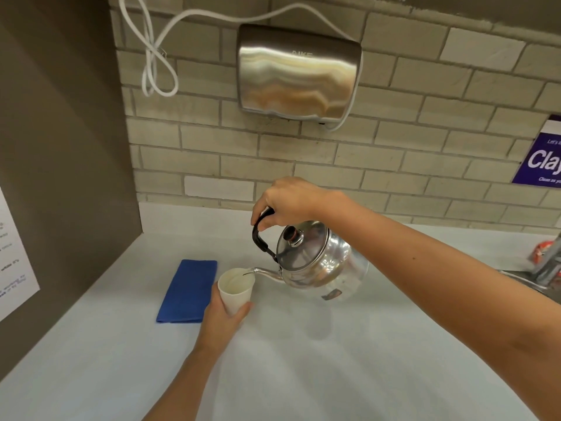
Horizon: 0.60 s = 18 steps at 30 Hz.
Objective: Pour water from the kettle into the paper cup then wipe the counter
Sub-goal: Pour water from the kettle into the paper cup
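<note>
While the right hand (pixel 291 199) gripped the black handle, the one kettle (pixel 315 259) hung tilted above the counter (pixel 334 360), its long axis running right to left and its spout (pixel 264 272) pointing left, tip over the rim of the single cup (pixel 235 291). The left hand (pixel 223 322) was wrapped around that cup, just left of the kettle, with what looked like water inside. One folded blue cloth (pixel 188 291) lay flat at the cup's left.

On the counter (pixel 334 344), the folded cloth (pixel 188 291) lies at nine o'clock of the paper cup (pixel 235 291); the kettle (pixel 315 256) hangs at three o'clock.
</note>
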Each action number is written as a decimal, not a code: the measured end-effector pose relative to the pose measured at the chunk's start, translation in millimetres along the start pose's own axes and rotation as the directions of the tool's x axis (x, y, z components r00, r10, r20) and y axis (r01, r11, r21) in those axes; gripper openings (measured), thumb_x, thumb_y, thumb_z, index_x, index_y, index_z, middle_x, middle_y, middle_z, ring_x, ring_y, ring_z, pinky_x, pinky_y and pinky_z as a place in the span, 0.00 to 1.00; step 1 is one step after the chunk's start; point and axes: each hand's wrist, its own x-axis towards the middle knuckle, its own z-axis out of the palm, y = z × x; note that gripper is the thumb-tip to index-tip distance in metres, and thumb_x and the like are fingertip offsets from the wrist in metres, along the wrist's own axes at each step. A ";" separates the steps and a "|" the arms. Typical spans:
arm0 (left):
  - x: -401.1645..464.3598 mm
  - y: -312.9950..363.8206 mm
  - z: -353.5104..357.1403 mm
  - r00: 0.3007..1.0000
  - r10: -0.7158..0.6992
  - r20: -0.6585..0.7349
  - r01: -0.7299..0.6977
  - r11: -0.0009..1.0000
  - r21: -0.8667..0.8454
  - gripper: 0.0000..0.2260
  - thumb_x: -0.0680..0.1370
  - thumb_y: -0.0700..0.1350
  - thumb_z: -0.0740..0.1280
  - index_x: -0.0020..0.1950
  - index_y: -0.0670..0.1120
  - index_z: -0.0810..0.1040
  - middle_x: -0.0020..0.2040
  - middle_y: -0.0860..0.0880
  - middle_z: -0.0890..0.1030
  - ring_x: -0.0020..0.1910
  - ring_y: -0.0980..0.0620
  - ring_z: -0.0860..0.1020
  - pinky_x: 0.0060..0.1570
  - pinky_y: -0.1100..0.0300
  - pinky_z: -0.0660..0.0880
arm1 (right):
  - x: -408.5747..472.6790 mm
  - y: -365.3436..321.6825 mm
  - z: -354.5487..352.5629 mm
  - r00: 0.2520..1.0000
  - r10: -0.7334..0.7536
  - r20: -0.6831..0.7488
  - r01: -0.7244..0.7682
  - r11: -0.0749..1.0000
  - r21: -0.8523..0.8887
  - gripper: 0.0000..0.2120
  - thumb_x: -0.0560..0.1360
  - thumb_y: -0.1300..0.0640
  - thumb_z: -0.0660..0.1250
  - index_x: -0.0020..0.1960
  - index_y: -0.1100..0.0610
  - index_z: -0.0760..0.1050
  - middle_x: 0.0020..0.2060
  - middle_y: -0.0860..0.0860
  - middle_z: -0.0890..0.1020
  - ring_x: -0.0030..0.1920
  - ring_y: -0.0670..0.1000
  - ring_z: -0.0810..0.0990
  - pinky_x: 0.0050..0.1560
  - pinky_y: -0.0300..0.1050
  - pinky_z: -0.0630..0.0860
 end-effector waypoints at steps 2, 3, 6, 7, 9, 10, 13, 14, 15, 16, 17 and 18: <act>0.4 0.3 0.5 1.000 0.003 -0.001 -0.003 1.000 0.002 0.36 0.68 0.50 0.74 0.70 0.49 0.58 0.58 0.47 0.74 0.52 0.49 0.73 0.47 0.56 0.74 | -0.2 -0.2 -1.7 1.000 -0.005 0.000 0.005 1.000 -0.011 0.10 0.73 0.47 0.68 0.54 0.46 0.79 0.45 0.47 0.84 0.38 0.45 0.73 0.32 0.37 0.65; 0.6 0.4 0.6 1.000 0.001 -0.001 -0.001 1.000 0.005 0.37 0.68 0.50 0.74 0.70 0.49 0.58 0.59 0.47 0.74 0.52 0.49 0.73 0.47 0.56 0.74 | -0.1 -0.6 -2.5 1.000 -0.007 0.002 0.007 1.000 -0.017 0.10 0.73 0.47 0.68 0.54 0.46 0.79 0.45 0.47 0.84 0.37 0.45 0.72 0.33 0.38 0.65; 0.8 0.9 1.1 1.000 -0.006 0.006 0.006 1.000 0.010 0.37 0.68 0.50 0.74 0.71 0.49 0.57 0.59 0.46 0.73 0.53 0.49 0.73 0.48 0.54 0.75 | -1.0 -1.3 -4.8 1.000 -0.003 0.008 0.003 1.000 -0.029 0.11 0.73 0.47 0.68 0.54 0.46 0.79 0.39 0.44 0.82 0.34 0.43 0.71 0.32 0.39 0.64; 0.7 1.0 1.0 1.000 -0.009 0.009 0.009 1.000 0.009 0.38 0.68 0.50 0.74 0.71 0.50 0.56 0.59 0.46 0.73 0.53 0.48 0.73 0.49 0.54 0.76 | -1.6 -1.4 -5.3 1.000 -0.002 0.006 0.002 1.000 -0.031 0.11 0.73 0.47 0.68 0.54 0.46 0.79 0.36 0.43 0.79 0.32 0.43 0.71 0.31 0.37 0.63; 0.4 1.4 0.8 1.000 -0.010 0.015 0.009 1.000 0.009 0.38 0.68 0.50 0.74 0.71 0.50 0.56 0.60 0.47 0.73 0.53 0.48 0.73 0.49 0.53 0.76 | -2.7 -1.1 -5.6 1.000 -0.002 0.002 0.002 1.000 -0.031 0.11 0.73 0.47 0.68 0.54 0.45 0.79 0.35 0.42 0.76 0.32 0.43 0.70 0.30 0.36 0.62; 0.4 1.4 0.8 1.000 -0.007 0.017 0.007 1.000 0.009 0.38 0.68 0.50 0.74 0.71 0.50 0.56 0.60 0.47 0.72 0.53 0.48 0.73 0.49 0.54 0.76 | -3.3 -1.1 -5.7 1.000 -0.004 0.002 0.004 1.000 -0.028 0.11 0.73 0.47 0.68 0.54 0.45 0.79 0.35 0.42 0.76 0.33 0.43 0.70 0.31 0.36 0.63; 0.2 1.7 0.6 1.000 0.000 0.019 0.000 1.000 0.007 0.38 0.68 0.50 0.75 0.70 0.50 0.56 0.60 0.46 0.73 0.54 0.48 0.73 0.50 0.54 0.75 | -5.5 -0.9 -6.7 1.000 -0.006 -0.005 0.006 1.000 -0.018 0.11 0.73 0.48 0.68 0.54 0.46 0.79 0.29 0.37 0.72 0.29 0.40 0.68 0.30 0.36 0.61; 0.1 2.0 0.6 1.000 0.001 0.019 -0.001 1.000 0.007 0.38 0.68 0.50 0.75 0.70 0.50 0.56 0.60 0.46 0.73 0.53 0.48 0.73 0.50 0.54 0.76 | -6.1 -0.8 -7.1 1.000 -0.007 -0.011 0.006 1.000 -0.021 0.10 0.73 0.48 0.68 0.54 0.47 0.80 0.27 0.36 0.70 0.28 0.38 0.68 0.29 0.36 0.60; 0.0 2.5 0.6 1.000 -0.001 0.018 0.000 1.000 0.006 0.38 0.68 0.50 0.75 0.70 0.49 0.56 0.60 0.46 0.73 0.53 0.48 0.73 0.49 0.54 0.75 | -6.5 -0.7 -7.4 1.000 -0.008 -0.014 0.008 1.000 -0.026 0.10 0.73 0.48 0.68 0.54 0.47 0.80 0.27 0.35 0.69 0.28 0.38 0.67 0.29 0.35 0.60; 0.0 2.8 0.6 1.000 -0.004 0.017 0.004 1.000 0.006 0.38 0.68 0.50 0.75 0.71 0.49 0.56 0.60 0.46 0.73 0.53 0.48 0.73 0.50 0.53 0.75 | -6.9 -1.0 -7.7 1.000 -0.011 -0.013 0.011 0.999 -0.031 0.11 0.73 0.48 0.68 0.54 0.47 0.80 0.28 0.35 0.71 0.28 0.38 0.67 0.29 0.35 0.60; 0.0 3.1 0.6 1.000 -0.008 0.017 0.008 1.000 0.008 0.38 0.68 0.50 0.75 0.71 0.49 0.56 0.60 0.46 0.73 0.53 0.48 0.73 0.50 0.53 0.75 | -7.2 -1.0 -7.8 1.000 -0.015 -0.008 0.015 0.999 -0.034 0.11 0.73 0.48 0.68 0.54 0.47 0.79 0.31 0.37 0.75 0.29 0.40 0.68 0.30 0.35 0.60; -0.1 3.3 0.7 1.000 -0.012 0.017 0.011 1.000 0.010 0.39 0.68 0.50 0.75 0.71 0.49 0.56 0.60 0.45 0.73 0.53 0.48 0.73 0.50 0.52 0.76 | -7.3 -0.9 -7.8 1.000 -0.019 -0.002 0.019 0.999 -0.036 0.11 0.73 0.48 0.68 0.54 0.46 0.79 0.36 0.40 0.80 0.31 0.41 0.69 0.30 0.35 0.61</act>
